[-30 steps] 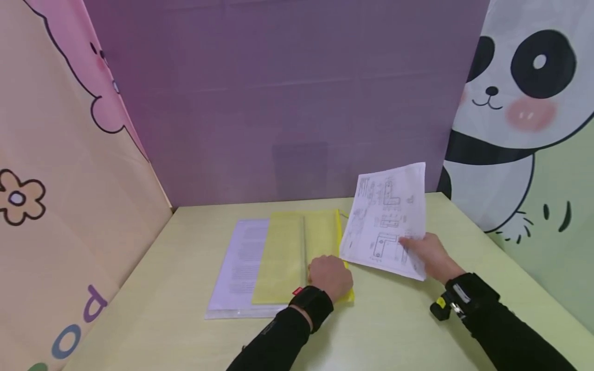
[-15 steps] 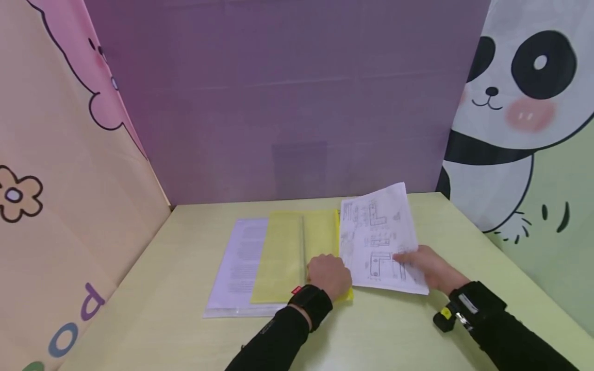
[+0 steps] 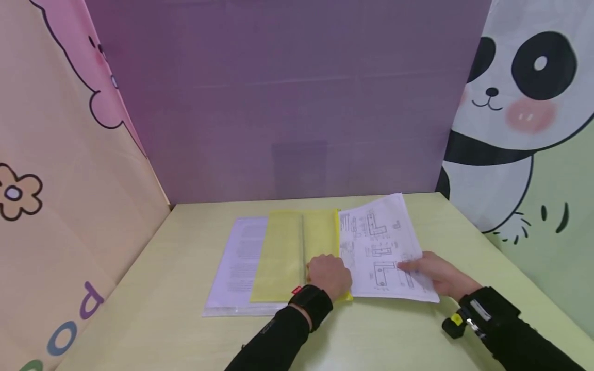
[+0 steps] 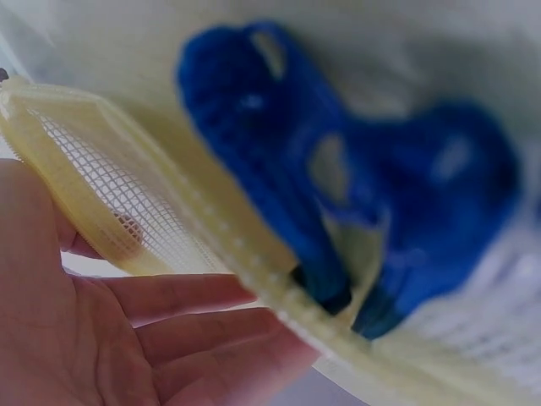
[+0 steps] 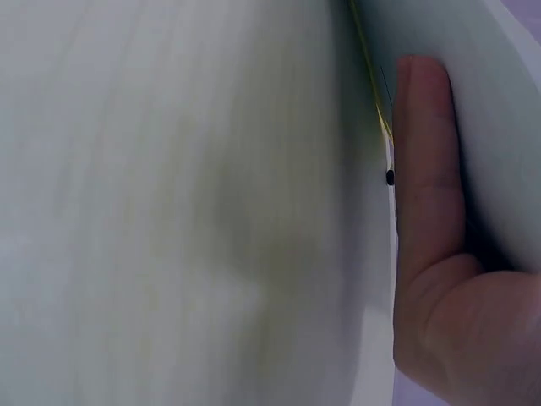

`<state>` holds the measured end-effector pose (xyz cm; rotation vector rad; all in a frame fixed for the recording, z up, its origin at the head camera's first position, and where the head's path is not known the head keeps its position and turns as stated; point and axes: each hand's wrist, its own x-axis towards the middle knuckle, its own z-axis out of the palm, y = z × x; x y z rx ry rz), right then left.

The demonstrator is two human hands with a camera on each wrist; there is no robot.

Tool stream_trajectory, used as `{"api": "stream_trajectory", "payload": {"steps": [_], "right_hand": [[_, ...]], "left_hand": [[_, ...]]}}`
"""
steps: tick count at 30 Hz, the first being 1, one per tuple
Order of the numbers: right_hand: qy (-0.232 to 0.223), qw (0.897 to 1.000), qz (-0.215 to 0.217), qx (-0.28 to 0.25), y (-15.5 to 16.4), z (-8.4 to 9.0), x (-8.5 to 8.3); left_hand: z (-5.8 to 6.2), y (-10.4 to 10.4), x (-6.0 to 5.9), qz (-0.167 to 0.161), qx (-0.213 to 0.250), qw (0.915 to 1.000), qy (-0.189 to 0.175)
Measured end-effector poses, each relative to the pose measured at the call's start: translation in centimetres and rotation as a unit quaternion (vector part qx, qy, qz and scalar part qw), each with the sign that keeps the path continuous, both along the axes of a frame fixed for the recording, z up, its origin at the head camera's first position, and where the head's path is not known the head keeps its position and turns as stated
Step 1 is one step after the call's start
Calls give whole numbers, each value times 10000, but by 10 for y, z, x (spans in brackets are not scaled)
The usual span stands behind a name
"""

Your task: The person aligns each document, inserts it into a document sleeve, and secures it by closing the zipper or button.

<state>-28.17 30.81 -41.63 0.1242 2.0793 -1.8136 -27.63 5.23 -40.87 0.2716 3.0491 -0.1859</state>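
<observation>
Now drawing sheet (image 3: 382, 252) under right fingers (image 3: 413, 265)

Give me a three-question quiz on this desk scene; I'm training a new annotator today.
1. True or false: the right hand holds a sheet of drawings.
2. The left hand grips which thing? A) yellow mesh pouch B) a stapler C) a mug
3. Fill in: a clear sleeve of printed pages lies partly ____ the pouch.

Key: 1 true; 2 A; 3 under.
</observation>
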Motion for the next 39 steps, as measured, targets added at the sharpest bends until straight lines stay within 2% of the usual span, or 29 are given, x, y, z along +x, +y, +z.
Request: {"api": "stream_trajectory", "payload": {"steps": [12,26,33,39], "right_hand": [[-85,9992,362,-142,-4,2,-10],[-163,9994,279,-87,-24,1,-19],[-107,9989,449,-123,-37,-2,-23],[-123,9993,350,-103,-46,-4,-27]], "left_hand": [[-1,-1,-1,18,89,9999,-83],[0,-1,-4,78,176,9996,-201],[-1,1,-5,17,192,9997,-169],[-1,1,-5,15,218,9996,-184]]}}
